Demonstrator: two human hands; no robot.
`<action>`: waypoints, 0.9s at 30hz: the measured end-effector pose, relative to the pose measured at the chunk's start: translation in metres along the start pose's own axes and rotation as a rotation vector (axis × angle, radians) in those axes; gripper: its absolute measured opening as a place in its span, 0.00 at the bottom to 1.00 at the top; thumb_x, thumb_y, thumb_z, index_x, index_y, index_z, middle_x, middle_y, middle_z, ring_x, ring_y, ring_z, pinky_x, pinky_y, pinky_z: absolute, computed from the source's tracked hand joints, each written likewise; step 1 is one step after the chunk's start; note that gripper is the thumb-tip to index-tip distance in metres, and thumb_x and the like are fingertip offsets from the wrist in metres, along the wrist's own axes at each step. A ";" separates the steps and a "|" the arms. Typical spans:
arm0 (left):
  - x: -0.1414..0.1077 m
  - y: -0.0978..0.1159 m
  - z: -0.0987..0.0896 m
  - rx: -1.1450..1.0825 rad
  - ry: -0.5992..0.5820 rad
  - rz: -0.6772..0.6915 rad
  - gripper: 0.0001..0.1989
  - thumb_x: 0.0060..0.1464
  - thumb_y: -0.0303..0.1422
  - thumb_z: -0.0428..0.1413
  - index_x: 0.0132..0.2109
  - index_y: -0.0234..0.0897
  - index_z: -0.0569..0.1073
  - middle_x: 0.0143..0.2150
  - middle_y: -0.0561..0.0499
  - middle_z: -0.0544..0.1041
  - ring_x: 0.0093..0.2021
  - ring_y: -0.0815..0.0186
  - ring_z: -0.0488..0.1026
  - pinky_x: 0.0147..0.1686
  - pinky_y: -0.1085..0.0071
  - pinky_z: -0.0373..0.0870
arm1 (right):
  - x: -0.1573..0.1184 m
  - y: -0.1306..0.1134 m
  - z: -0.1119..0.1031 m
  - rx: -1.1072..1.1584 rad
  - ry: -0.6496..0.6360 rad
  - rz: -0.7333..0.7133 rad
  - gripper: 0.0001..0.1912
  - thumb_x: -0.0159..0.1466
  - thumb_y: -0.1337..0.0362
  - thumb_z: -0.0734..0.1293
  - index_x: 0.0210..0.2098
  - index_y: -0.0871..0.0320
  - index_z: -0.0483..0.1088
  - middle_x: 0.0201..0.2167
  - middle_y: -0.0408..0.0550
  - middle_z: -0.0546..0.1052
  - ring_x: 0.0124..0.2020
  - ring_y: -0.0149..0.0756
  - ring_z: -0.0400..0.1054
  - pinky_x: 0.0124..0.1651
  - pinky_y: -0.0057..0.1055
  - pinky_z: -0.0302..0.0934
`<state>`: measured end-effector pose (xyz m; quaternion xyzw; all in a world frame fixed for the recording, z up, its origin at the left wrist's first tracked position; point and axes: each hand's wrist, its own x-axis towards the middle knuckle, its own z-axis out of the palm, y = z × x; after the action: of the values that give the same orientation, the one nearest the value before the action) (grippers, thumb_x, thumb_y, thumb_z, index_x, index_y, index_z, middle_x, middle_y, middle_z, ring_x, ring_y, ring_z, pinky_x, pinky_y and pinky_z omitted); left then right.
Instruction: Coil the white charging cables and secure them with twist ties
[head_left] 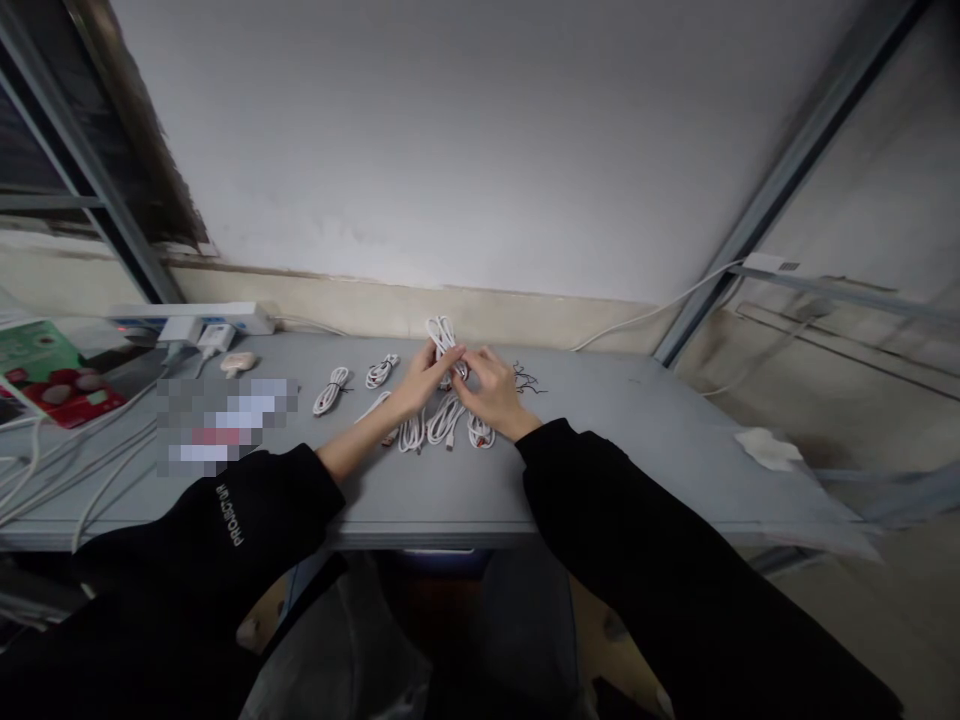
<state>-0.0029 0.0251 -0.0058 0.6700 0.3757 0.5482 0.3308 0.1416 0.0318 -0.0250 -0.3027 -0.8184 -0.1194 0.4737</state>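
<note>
Taking my held cable as the clock's centre, a green-and-red box [60, 375] lies at nine o'clock, then a white power strip [251, 318] nearer ten. Two tied cable coils [331, 391] rest on the surface [600, 455] between eight and nine. My left fingers [442, 367] grip the held white cable [441, 333]; loose cable coils [447, 420] lie at six, just below. My right fingers [486, 372] pinch its near end. Black ties [529, 379] lie scattered at three, beside that hand.
</note>
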 end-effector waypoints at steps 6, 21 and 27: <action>-0.002 0.005 0.004 -0.026 0.042 -0.054 0.25 0.54 0.54 0.50 0.41 0.34 0.72 0.35 0.47 0.76 0.38 0.63 0.73 0.36 0.68 0.69 | 0.001 0.000 -0.003 0.045 -0.055 -0.110 0.12 0.67 0.65 0.60 0.47 0.57 0.70 0.37 0.51 0.75 0.41 0.41 0.67 0.44 0.40 0.66; -0.008 0.010 0.003 0.113 0.071 0.120 0.19 0.56 0.49 0.50 0.29 0.38 0.65 0.24 0.54 0.67 0.27 0.69 0.64 0.30 0.71 0.63 | 0.002 -0.015 -0.015 0.133 0.156 0.041 0.22 0.61 0.55 0.63 0.52 0.57 0.62 0.29 0.44 0.74 0.28 0.33 0.66 0.34 0.33 0.64; -0.014 0.017 -0.005 0.420 -0.122 0.312 0.09 0.55 0.35 0.49 0.29 0.37 0.66 0.28 0.52 0.72 0.30 0.67 0.66 0.34 0.71 0.62 | -0.003 -0.013 -0.012 0.204 0.179 0.096 0.32 0.60 0.49 0.63 0.59 0.56 0.55 0.25 0.39 0.69 0.23 0.30 0.62 0.28 0.28 0.60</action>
<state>-0.0072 0.0046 0.0027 0.8057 0.3527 0.4610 0.1181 0.1429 0.0147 -0.0205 -0.2799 -0.7653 -0.0395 0.5782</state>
